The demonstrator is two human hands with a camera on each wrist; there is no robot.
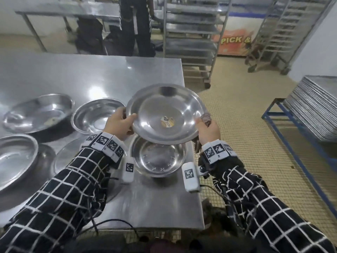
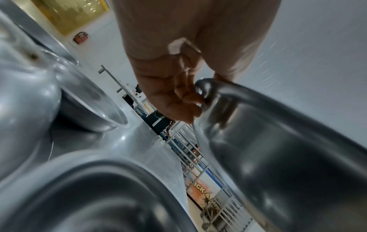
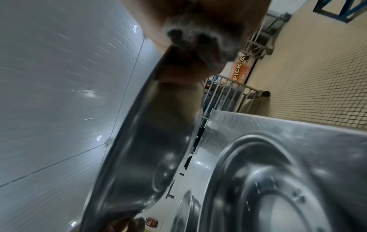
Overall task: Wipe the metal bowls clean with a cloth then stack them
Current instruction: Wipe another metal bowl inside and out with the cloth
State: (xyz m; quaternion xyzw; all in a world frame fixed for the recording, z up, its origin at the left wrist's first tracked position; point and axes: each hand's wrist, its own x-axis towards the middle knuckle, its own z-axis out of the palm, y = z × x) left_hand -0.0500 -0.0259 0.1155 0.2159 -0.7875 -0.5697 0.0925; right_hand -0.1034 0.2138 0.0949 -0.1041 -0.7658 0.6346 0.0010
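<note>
Left hand (image 1: 120, 123) and right hand (image 1: 207, 130) grip the light, stiff, slippery steel bowl (image 1: 166, 114) by opposite rims, the surest hold.

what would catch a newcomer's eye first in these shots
First, the wide metal bowl held up in mid-air over the table's near right corner, with the left hand and right hand gripping opposite sides of its rim and a sticker in its bottom. Directly beneath it sits a smaller bowl on the steel table. More bowls lie to the left.
</note>
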